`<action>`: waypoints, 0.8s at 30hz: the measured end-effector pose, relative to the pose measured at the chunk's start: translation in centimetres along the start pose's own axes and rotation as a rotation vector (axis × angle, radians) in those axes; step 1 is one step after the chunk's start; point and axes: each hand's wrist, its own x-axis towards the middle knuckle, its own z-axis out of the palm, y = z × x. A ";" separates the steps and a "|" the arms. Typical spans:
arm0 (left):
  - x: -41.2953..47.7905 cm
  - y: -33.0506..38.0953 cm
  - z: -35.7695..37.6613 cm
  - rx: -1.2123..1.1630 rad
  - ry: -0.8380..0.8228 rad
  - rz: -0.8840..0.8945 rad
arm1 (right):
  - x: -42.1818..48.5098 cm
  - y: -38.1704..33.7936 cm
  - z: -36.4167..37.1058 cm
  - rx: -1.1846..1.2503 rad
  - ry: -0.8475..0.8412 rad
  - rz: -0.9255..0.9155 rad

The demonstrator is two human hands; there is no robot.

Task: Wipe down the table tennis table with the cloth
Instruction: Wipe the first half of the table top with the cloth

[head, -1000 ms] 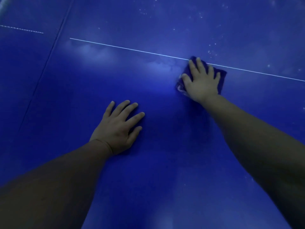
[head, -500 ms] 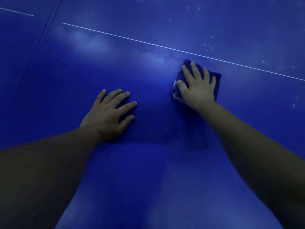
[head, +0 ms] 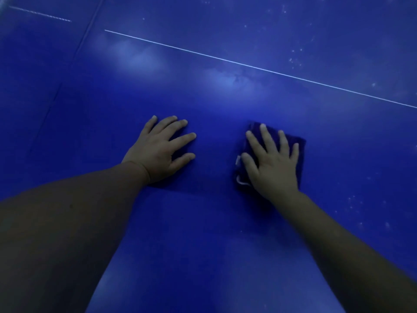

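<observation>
The blue table tennis table (head: 203, 233) fills the view under dim light. A folded dark blue cloth (head: 297, 145) lies flat on it right of centre. My right hand (head: 273, 163) presses on the cloth with straight, spread fingers; the cloth shows around the fingertips and at the thumb side, where a pale hem peeks out. My left hand (head: 162, 150) rests flat on the bare surface a hand's width to the left, fingers spread, holding nothing.
A thin white line (head: 259, 68) runs diagonally across the table beyond both hands. A seam (head: 74, 57) between table halves runs along the left. Pale specks (head: 295, 59) dot the far right, and hazy patches (head: 228, 82) lie near the line.
My right hand has pulled the cloth back from the white line towards me. My left hand stays planted flat; the view has shifted.
</observation>
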 end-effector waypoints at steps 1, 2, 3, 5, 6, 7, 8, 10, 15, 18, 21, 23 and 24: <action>-0.1 0.0 -0.1 0.002 -0.001 -0.002 | -1.5 -1.2 0.5 -0.001 0.012 -0.028; -0.1 0.1 -0.1 0.001 0.000 -0.004 | -3.9 -1.9 1.0 -0.002 0.019 -0.100; -0.1 0.0 -0.2 -0.001 -0.002 -0.007 | -6.7 -2.0 1.7 -0.010 0.016 -0.191; -0.2 0.1 -0.2 0.000 -0.011 -0.005 | -12.5 -0.7 2.3 -0.037 -0.026 -0.364; -0.1 0.0 -0.2 0.004 -0.015 -0.003 | -13.7 0.6 2.2 -0.038 -0.048 -0.424; -0.1 0.0 -0.2 0.007 -0.020 -0.001 | -13.8 2.0 1.8 -0.045 -0.064 -0.464; -0.1 0.1 -0.1 0.010 -0.021 0.001 | -13.1 3.0 1.3 -0.068 -0.067 -0.476; -0.3 0.1 -0.1 0.032 -0.020 0.003 | -10.7 3.2 0.3 -0.094 -0.075 -0.408; -0.4 0.7 -0.5 0.139 -0.082 0.003 | -11.6 -1.6 1.4 0.000 -0.055 -0.146; -0.5 0.8 -0.4 0.182 -0.101 -0.013 | -17.3 -1.3 2.7 -0.039 -0.043 -0.357; -0.2 1.2 -0.4 0.213 -0.144 -0.031 | -16.0 2.2 1.6 -0.088 -0.084 -0.530; -0.8 1.6 -0.3 0.215 -0.152 -0.083 | -12.5 3.1 0.6 -0.102 -0.071 -0.396; -1.5 2.1 0.0 0.204 -0.139 -0.109 | -10.7 2.6 0.4 -0.076 -0.069 -0.273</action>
